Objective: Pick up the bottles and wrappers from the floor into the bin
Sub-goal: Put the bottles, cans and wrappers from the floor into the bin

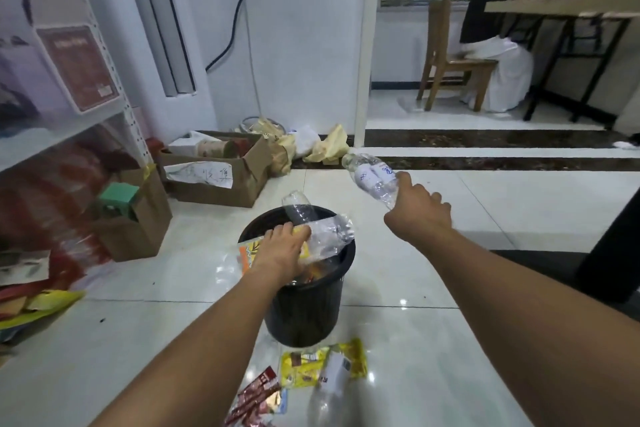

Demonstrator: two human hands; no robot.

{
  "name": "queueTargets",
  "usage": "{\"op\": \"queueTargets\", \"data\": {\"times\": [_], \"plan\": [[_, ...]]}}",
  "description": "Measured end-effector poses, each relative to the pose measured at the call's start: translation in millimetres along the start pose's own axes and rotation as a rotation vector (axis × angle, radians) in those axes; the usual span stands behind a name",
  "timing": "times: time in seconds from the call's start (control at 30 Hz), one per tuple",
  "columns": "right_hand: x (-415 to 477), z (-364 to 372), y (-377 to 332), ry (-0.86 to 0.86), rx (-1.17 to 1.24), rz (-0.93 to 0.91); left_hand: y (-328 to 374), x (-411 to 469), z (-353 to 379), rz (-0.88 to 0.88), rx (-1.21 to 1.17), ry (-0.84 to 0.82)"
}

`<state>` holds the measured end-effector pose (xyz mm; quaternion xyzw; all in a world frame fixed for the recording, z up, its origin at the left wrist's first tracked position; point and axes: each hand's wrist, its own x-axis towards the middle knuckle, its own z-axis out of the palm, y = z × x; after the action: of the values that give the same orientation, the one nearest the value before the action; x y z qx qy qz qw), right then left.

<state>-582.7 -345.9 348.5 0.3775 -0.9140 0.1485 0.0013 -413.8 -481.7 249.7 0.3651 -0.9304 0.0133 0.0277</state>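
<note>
A black bin (304, 308) stands on the tiled floor in the middle. My left hand (280, 250) is over its mouth, closed on crushed clear bottles (329, 236) and a yellow-orange wrapper (247, 251). My right hand (420, 213) is to the right of the bin, above the floor, gripping a clear labelled bottle (372, 178) that points up and to the left. On the floor in front of the bin lie a yellow wrapper (301, 366), a red wrapper (256, 399) and another clear bottle (329, 388).
Open cardboard boxes (221, 184) and crumpled yellow paper (329, 147) sit by the wall behind the bin. A white shelf (69, 121) stands at left. A wooden chair (450, 59), a table and a seated person are at the far right.
</note>
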Motion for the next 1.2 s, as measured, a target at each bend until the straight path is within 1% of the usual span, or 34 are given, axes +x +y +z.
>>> {"op": "queueTargets", "data": {"times": [0.13, 0.27, 0.4, 0.47, 0.57, 0.7, 0.77, 0.83, 0.97, 1.07, 1.2], "plan": [[17, 21, -11, -0.004, 0.011, -0.026, 7, 18, 28, 0.044, -0.077, -0.08], [25, 50, -20, -0.054, -0.011, -0.079, -3, 30, 50, -0.006, -0.1, -0.146], [30, 74, -23, -0.076, -0.014, -0.092, -2, 30, 68, 0.009, -0.102, -0.088], [31, 84, -24, -0.089, -0.011, -0.092, -1, 30, 75, 0.011, -0.149, -0.1], [33, 96, -26, -0.11, -0.003, -0.091, 1, 34, 78, -0.007, -0.203, -0.22], [34, 105, -29, -0.114, -0.011, -0.105, -1, 40, 77, 0.0, -0.057, -0.463], [35, 107, -33, -0.125, -0.014, -0.106, -3, 40, 73, 0.007, 0.019, -0.521], [35, 110, -37, -0.133, -0.036, -0.12, -4, 38, 67, 0.018, 0.01, -0.489], [33, 115, -50, -0.15, -0.062, -0.168, -13, 33, 49, 0.07, -0.05, -0.225], [36, 116, -62, -0.137, -0.047, -0.202, -32, 29, 36, 0.107, -0.06, -0.097], [35, 123, -73, -0.142, -0.03, -0.203, -63, 21, 21, 0.06, -0.029, 0.015]]}}
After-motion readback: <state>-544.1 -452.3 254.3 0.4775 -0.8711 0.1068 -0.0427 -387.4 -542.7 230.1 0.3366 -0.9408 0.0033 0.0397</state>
